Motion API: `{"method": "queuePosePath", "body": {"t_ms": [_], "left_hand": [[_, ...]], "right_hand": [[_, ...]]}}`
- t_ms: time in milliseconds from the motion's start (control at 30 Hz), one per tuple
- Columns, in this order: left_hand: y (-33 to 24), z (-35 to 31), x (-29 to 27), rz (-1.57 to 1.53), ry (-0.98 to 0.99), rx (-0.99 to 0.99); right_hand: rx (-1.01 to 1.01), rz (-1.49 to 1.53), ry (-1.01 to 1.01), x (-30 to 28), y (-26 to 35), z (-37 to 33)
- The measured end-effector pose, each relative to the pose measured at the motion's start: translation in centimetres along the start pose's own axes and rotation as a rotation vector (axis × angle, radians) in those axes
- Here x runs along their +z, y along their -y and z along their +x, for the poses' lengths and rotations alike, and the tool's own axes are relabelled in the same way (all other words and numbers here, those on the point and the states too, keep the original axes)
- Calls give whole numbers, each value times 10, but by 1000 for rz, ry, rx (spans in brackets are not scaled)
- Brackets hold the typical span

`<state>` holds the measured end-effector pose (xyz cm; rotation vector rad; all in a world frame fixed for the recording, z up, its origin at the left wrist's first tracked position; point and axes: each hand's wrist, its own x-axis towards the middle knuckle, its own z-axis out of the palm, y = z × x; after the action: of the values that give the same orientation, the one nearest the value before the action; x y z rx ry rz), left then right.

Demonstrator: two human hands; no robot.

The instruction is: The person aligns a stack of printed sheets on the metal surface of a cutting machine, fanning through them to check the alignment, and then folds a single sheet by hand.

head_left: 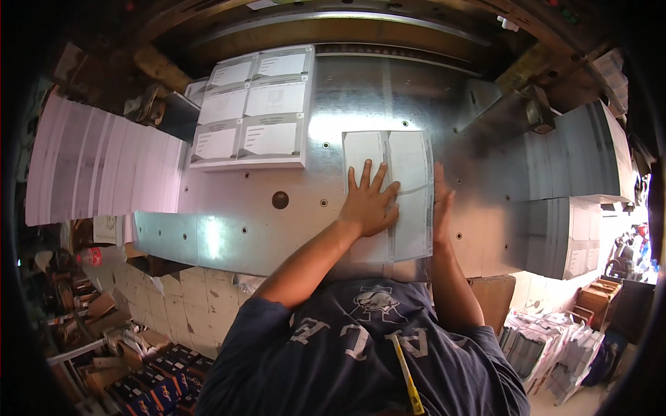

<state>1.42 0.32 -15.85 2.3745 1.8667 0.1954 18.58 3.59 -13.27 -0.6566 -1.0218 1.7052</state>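
A stack of printed paper sheets [411, 163] lies before me on a metal work table, near its front edge. My left hand [372, 201] rests on top of the stack, palm down with fingers spread. Along the stack's right side stands my right hand [442, 204], fingers stretched out and palm against or very close to the paper edges; exact contact is hard to see. Neither hand grips anything. Farther back to the left sits a thick pile of larger printed sheets [251, 111], each showing several form-like panels in white and grey.
The metal table [298, 222] has small holes and one larger dark hole [279, 200]. Tall paper stacks [104, 159] stand at the left, and more paper stacks [579, 149] at the right. A machine frame [347, 31] spans the back. Paper bundles [548, 350] lie on the floor.
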Motion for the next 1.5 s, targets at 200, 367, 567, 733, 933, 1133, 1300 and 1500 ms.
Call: {"method": "queuePosePath", "body": {"t_ms": [200,367,567,733,933,1133,1300,1500], "left_hand": [[-2,11,-10,-108,-31,73],[4,23,-11,-99,-29,136],[10,29,-21,-44,132,107],[9,27,-20,-130,4,118],[7,28,-13,-104,-6,82],[7,30,-14,-103,-34,63],[8,29,-12,-120,-46,67],[5,29,-11,-149,-34,75]], "right_hand": [[124,200,-256,-16,3,-7],[75,-158,162,-30,7,-5],[171,3,211,-30,17,22],[200,-354,43,-57,31,32],[442,-1215,-318,-23,54,-9],[309,-1310,-334,-11,39,-16],[219,-432,-246,-26,28,-27],[130,84,-485,-36,6,-19]]}}
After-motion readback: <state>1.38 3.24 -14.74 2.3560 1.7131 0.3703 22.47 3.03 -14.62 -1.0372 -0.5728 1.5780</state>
